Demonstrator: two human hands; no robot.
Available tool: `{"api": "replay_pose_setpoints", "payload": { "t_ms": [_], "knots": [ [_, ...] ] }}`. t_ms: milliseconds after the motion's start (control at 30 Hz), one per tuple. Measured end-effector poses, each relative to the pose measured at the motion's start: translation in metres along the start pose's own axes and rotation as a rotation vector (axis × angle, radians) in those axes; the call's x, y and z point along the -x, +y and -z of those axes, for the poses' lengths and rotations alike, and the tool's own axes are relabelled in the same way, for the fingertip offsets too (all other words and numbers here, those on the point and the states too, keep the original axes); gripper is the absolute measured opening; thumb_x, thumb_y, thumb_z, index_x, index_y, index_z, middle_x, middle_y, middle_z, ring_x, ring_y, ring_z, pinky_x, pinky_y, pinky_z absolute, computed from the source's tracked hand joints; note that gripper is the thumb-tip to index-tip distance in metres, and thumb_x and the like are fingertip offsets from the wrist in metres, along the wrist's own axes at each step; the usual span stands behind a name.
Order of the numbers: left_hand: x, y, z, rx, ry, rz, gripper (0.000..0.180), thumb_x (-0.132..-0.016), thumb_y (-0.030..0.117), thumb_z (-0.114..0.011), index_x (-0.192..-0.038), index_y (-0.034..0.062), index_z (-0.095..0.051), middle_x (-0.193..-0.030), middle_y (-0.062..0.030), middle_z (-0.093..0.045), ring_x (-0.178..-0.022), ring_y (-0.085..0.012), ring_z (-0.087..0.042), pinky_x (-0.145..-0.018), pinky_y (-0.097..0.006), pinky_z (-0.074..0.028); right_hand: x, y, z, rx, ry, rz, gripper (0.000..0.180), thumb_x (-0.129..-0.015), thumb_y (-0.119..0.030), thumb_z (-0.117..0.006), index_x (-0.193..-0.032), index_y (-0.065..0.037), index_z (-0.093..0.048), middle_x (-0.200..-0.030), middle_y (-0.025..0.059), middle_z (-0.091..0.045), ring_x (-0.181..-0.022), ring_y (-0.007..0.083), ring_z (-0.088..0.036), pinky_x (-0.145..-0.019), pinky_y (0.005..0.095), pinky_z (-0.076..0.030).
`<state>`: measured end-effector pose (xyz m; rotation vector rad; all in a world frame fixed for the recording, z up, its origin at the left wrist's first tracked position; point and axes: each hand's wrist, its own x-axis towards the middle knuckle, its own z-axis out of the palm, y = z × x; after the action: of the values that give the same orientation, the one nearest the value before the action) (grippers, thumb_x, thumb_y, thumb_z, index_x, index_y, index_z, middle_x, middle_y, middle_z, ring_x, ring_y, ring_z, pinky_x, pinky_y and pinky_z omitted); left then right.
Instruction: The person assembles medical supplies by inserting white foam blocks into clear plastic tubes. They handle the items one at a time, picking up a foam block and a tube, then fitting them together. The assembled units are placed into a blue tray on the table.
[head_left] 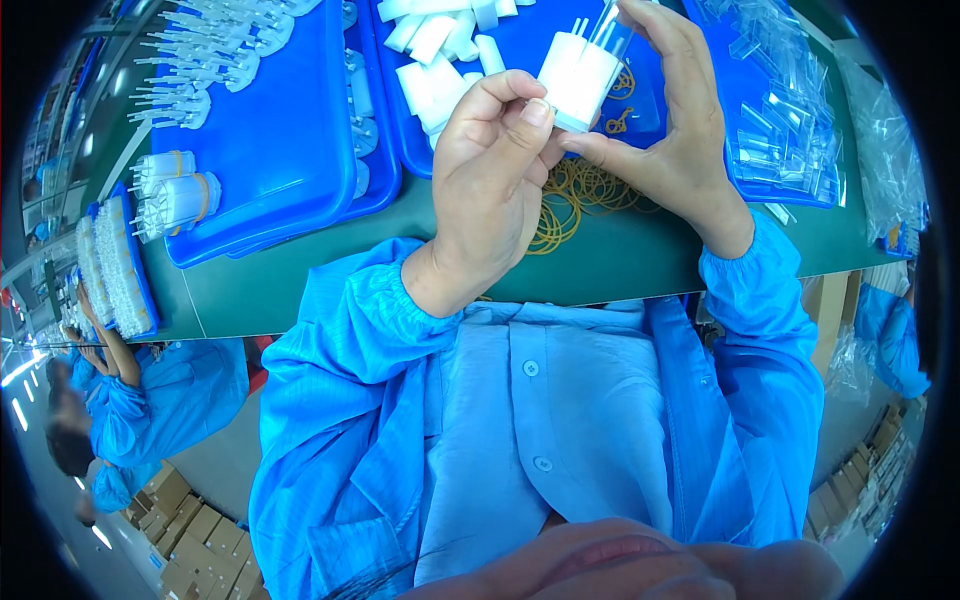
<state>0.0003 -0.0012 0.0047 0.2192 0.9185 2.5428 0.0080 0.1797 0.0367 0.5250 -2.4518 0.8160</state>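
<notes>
Both my hands hold one bundle of white plastic pump parts [578, 78] above the green table [300, 290]. My left hand [490, 170] pinches the bundle's lower corner with thumb and forefinger. My right hand [665, 120] wraps the right side and top, where clear thin tubes stick up. A pile of yellow rubber bands [575, 195] lies on the table just under my hands. Loose white parts [435, 60] fill the blue tray [400, 150] behind the bundle.
A blue tray [280, 150] at left carries white pump heads with thin tubes and two banded bundles [175, 190]. A blue tray [780, 120] at right holds clear plastic caps. Clear bags [890, 150] lie far right. Another person in blue [140, 400] sits at lower left, with cardboard boxes below.
</notes>
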Motion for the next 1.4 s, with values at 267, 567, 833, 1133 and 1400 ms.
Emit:
{"api": "replay_pose_setpoints", "payload": {
  "t_ms": [267,567,833,1133,1400],
  "knots": [
    [0.0,0.0,0.0,0.005,-0.013,0.004,0.019,-0.099,0.013,-0.053,-0.115,0.0039,-0.047,-0.11,-0.0095,-0.055,-0.103,-0.0184,-0.058,-0.091,-0.035,-0.05,-0.002,-0.002,-0.005,0.021,0.097,0.097,0.07,-0.062,-0.022,-0.089,-0.12,-0.001,-0.057,-0.124,0.0203,-0.048,-0.116,0.036,-0.05,-0.097,0.044,-0.042],
    [-0.003,-0.002,-0.005,-0.262,0.14,-0.177,0.03,-0.087,-0.002,-0.067,-0.109,0.0039,-0.048,-0.112,-0.0126,-0.057,-0.096,-0.02,-0.063,-0.081,-0.029,-0.053,-0.013,0.001,0.017,-0.093,-0.054,0.149,0.06,-0.074,-0.024,-0.082,-0.124,-0.002,-0.057,-0.13,0.0213,-0.047,-0.126,0.0375,-0.044,-0.104,0.046,-0.037],
    [-0.015,0.011,0.006,-0.647,0.097,-0.379,0.039,-0.085,-0.007,-0.068,-0.12,-0.0004,-0.052,-0.12,-0.01,-0.05,-0.11,-0.0211,-0.057,-0.086,-0.03,-0.052,0.01,0.137,0.104,0.602,-0.165,-0.188,0.014,-0.082,-0.007,-0.06,-0.092,-0.003,-0.068,-0.093,0.0177,-0.065,-0.092,0.0381,-0.06,-0.084,0.0441,-0.047],
    [-0.018,0.009,0.008,-0.491,-0.008,-0.263,0.038,-0.087,-0.004,-0.066,-0.124,-0.0006,-0.054,-0.124,-0.012,-0.053,-0.112,-0.0228,-0.058,-0.095,-0.031,-0.048,0.009,0.143,0.102,0.512,-0.25,-0.071,0.015,-0.076,-0.007,-0.067,-0.091,-0.005,-0.067,-0.096,0.0138,-0.064,-0.097,0.0352,-0.058,-0.092,0.0425,-0.045],
    [-0.019,0.015,0.016,-0.456,0.007,-0.29,0.034,-0.087,-0.004,-0.065,-0.12,-0.0012,-0.055,-0.125,-0.0119,-0.052,-0.113,-0.0217,-0.057,-0.096,-0.032,-0.047,-0.009,0.088,0.084,-0.674,0.071,-0.36,0.015,-0.086,0.001,-0.066,-0.099,-0.004,-0.059,-0.101,0.011,-0.066,-0.095,0.019,-0.063,-0.085,0.0319,-0.05]
  ]
}}
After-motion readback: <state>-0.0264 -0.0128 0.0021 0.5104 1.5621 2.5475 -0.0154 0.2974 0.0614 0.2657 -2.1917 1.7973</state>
